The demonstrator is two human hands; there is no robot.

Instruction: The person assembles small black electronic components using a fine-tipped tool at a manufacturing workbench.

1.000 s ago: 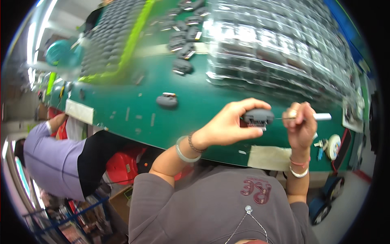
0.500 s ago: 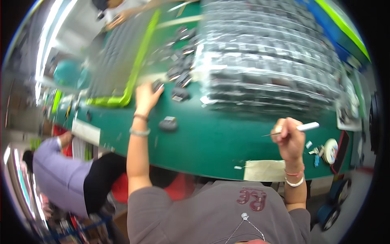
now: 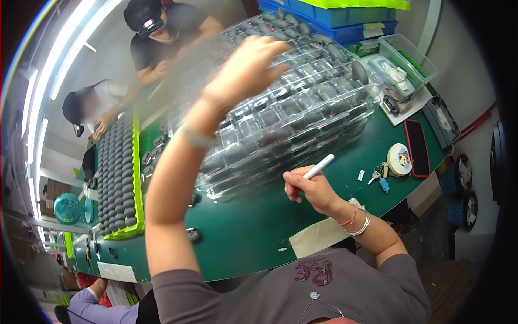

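Note:
My left hand reaches out over a stack of clear plastic trays, its thumb and fingers spread apart. It is slightly blurred, and nothing shows between the fingers. Dark rounded pieces sit in the trays' pockets. Closer to my body, my right hand is closed round a slim white pen-like tool, whose lower end is hidden by the fingers. Under my left forearm, a small dark piece lies on the green table, partly covered by the arm.
A lime-green tray full of grey rounded pieces stands left, with loose dark pieces beside it. At right are a phone, a round white case, keys and a clear bin. Two people sit across the table; another is at lower left.
My left hand has moved from the loose dark pieces to above the tray stack. The view has turned, bringing the two people opposite into fuller sight. My right hand still holds the white tool.

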